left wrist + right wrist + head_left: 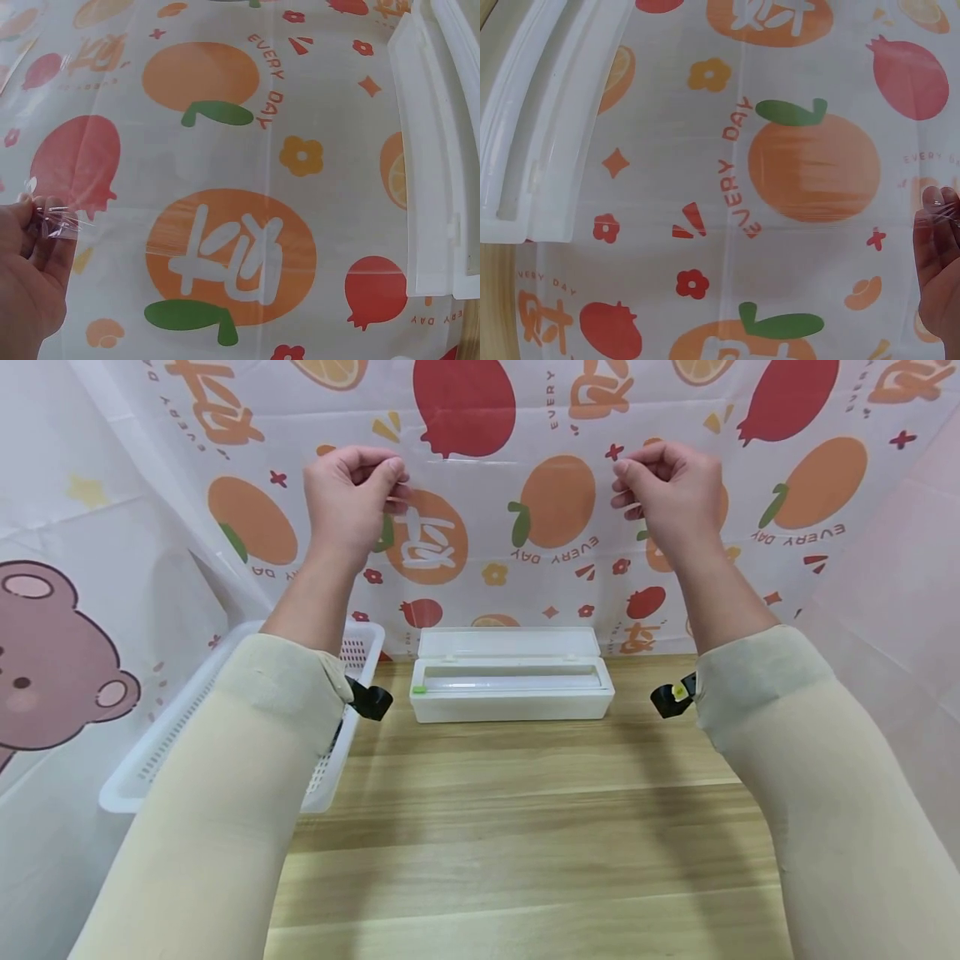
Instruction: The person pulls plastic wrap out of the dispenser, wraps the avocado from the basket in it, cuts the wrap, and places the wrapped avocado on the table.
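Note:
Both hands are raised in front of the printed backdrop, well apart. Between them stretches a sheet of clear cling film (60, 222), faintly visible by its creases and sheen. My left hand (347, 508) pinches one corner between thumb and fingers, where the film bunches up. The other corner is pinched by my right hand (671, 497), with gathered film at its fingertips in the right wrist view. Below, on the table, stands a white cling film box (513, 708) with its lid (510, 643) tipped back. A roll of film (517, 682) lies inside, and a green slider (419, 690) sits at the box's left end.
A white plastic basket (341, 768) stands at the left of the wooden table (525, 843), partly hidden behind the left sleeve. The fruit-printed backdrop (558, 502) rises behind the box. A side sheet with a bear print (56, 668) hangs at the left.

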A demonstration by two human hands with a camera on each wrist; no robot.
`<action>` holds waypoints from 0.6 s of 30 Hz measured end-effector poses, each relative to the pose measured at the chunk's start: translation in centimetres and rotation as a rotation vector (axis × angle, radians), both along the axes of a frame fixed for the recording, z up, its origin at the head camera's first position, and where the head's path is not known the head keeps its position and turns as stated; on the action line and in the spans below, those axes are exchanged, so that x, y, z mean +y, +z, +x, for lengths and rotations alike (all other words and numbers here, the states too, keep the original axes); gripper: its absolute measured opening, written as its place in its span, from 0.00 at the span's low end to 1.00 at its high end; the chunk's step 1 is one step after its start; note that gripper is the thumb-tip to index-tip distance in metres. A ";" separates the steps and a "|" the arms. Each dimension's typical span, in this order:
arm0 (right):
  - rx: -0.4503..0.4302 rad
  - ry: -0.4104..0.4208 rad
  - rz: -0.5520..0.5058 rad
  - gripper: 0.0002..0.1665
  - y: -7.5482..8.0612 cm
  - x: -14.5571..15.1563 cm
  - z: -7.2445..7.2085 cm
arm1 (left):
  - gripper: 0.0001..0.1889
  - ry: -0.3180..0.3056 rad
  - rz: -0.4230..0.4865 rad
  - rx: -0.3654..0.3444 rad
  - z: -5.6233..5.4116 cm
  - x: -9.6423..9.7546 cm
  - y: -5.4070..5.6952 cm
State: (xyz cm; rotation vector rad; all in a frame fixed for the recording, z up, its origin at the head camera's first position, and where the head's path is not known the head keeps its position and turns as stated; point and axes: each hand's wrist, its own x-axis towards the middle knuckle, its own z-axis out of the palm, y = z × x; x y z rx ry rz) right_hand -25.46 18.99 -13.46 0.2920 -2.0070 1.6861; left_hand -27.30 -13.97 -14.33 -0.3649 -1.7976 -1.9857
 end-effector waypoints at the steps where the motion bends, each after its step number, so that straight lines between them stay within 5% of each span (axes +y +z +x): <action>1: 0.001 0.002 0.004 0.11 0.1 -0.1 0.0 | 0.05 -0.001 0.009 0.002 0.1 0.0 0.1; 18: 0.047 -0.026 0.004 0.13 1.2 -0.2 0.2 | 0.08 0.023 0.008 0.082 1.4 0.5 1.0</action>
